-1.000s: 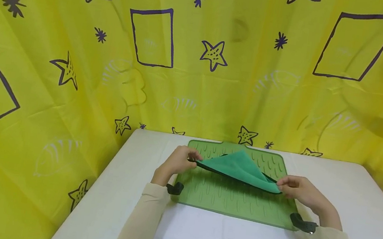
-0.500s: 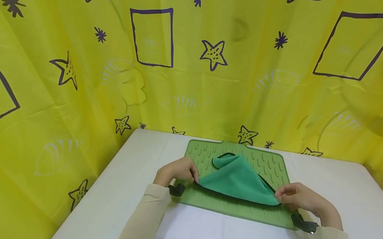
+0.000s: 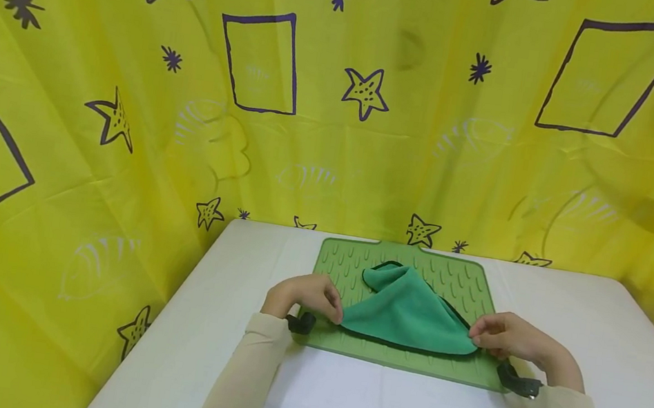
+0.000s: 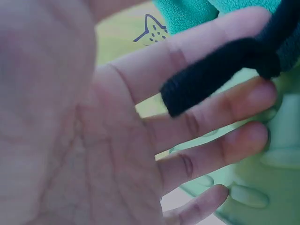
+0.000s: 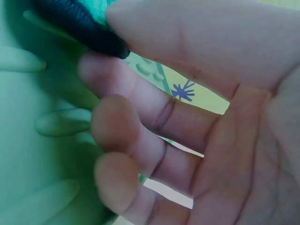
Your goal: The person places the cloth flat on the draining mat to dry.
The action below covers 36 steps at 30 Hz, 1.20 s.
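A green cloth (image 3: 411, 317) with black edging lies bunched and partly folded on a lighter green ridged mat (image 3: 405, 363). At the cloth's near left corner, my left hand (image 3: 309, 295) pinches the edge; in the left wrist view a black strip of edging (image 4: 211, 72) crosses the index finger, and the thumb tip is out of frame. My right hand (image 3: 515, 338) holds the near right corner between thumb and index finger, with the dark edging (image 5: 89, 28) showing there in the right wrist view. The other fingers of that hand curl loosely over the mat.
The mat rests on a white table (image 3: 586, 324), with a tab at its far edge. Behind the table hangs a yellow curtain (image 3: 369, 168) printed with stars and frames. Black wrist straps (image 3: 518, 382) sit below both hands.
My left hand has come down and nearer with its corner, bringing the cloth's near edge lower over the mat. The cloth's raised peak has flattened, while a folded far corner shows. My right hand dropped slightly.
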Available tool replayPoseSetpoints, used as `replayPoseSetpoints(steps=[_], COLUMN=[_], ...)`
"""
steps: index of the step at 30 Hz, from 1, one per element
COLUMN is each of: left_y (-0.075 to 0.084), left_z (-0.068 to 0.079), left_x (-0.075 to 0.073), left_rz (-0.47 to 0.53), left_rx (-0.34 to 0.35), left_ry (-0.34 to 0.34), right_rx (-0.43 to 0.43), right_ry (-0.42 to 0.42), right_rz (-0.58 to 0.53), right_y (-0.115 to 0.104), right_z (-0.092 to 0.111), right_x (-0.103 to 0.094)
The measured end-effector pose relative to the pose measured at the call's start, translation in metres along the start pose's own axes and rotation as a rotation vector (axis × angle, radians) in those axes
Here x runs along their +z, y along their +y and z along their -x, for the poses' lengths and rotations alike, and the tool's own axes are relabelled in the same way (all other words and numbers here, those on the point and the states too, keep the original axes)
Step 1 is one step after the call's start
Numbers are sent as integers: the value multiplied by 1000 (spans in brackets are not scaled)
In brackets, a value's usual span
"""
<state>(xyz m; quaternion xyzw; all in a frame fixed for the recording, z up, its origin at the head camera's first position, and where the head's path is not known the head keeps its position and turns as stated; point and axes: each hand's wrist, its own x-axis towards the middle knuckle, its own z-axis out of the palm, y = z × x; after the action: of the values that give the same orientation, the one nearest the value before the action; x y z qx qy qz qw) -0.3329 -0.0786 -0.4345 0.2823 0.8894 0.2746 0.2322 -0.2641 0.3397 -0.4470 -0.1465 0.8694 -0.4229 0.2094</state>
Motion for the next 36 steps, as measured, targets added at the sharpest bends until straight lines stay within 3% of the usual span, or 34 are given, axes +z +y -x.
replayPoseSetpoints(steps=[4, 12, 16, 21, 26, 31, 36], left_y=[-3, -4, 0, 6, 7, 9, 11], left_z=[-3, -15, -19, -32, -60, -84, -96], left_x=[0, 0, 0, -3, -6, -1, 8], left_rz=[8, -32, 27, 38, -100, -192, -113], left_rx=[12, 7, -17, -73, -95, -101, -124], left_ry=[78, 409, 496, 515, 487, 466, 458], right_rx=[-31, -44, -49, -45, -16, 18, 94], right_ry=[43, 255, 365, 406, 336, 301, 287], right_rz=[17, 97, 145, 168, 251, 324, 349], right_y=[1, -5, -14, -29, -44, -52, -51], right_z=[1, 0, -3, -20, -47, -76, -97], right_x=[-2, -6, -4, 7, 14, 12, 13])
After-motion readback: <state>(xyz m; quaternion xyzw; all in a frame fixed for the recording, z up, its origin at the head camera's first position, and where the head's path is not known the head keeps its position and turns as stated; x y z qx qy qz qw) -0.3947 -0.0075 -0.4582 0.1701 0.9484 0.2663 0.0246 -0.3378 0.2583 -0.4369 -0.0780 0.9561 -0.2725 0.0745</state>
